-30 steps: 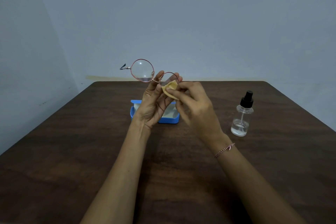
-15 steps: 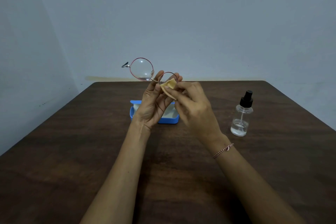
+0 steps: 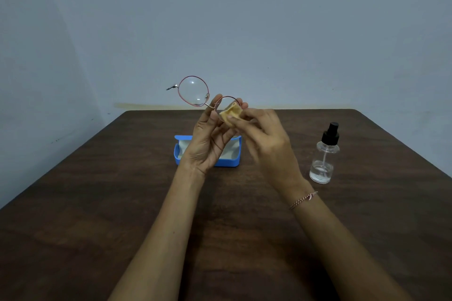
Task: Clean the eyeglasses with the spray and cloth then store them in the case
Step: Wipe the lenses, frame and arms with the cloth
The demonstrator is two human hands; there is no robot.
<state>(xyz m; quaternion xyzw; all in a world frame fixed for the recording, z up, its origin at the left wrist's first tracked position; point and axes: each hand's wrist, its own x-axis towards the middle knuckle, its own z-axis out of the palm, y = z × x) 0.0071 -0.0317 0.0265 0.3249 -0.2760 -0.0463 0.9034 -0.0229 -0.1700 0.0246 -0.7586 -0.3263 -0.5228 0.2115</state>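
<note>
Above the middle of the dark wooden table point(image 3: 97, 203), from the head camera, we've got both hands raised and working together. The left hand point(image 3: 208, 144) is up with its palm towards us, fingers curled in on the round, pink-rimmed eyeglasses point(image 3: 193, 91), gripping them around the bridge and the rim of the nearer lens. The other lens sticks out free to the left, tilted, catching a spot of light. The right hand point(image 3: 266, 139) comes in from the side, thumb and fingertips pinching a small folded yellow cloth point(image 3: 231, 112) and pressing it onto the held lens. A thin braided bracelet point(image 3: 303, 199) sits on that wrist. Down on the table, right behind the hands, we see the blue glasses case point(image 3: 227, 162) lying open, white lining showing, partly hidden by the left wrist. Off to the right, well apart from the hands, the clear spray bottle point(image 3: 324, 156) stands upright with its black nozzle on top and a little liquid at the bottom.
</note>
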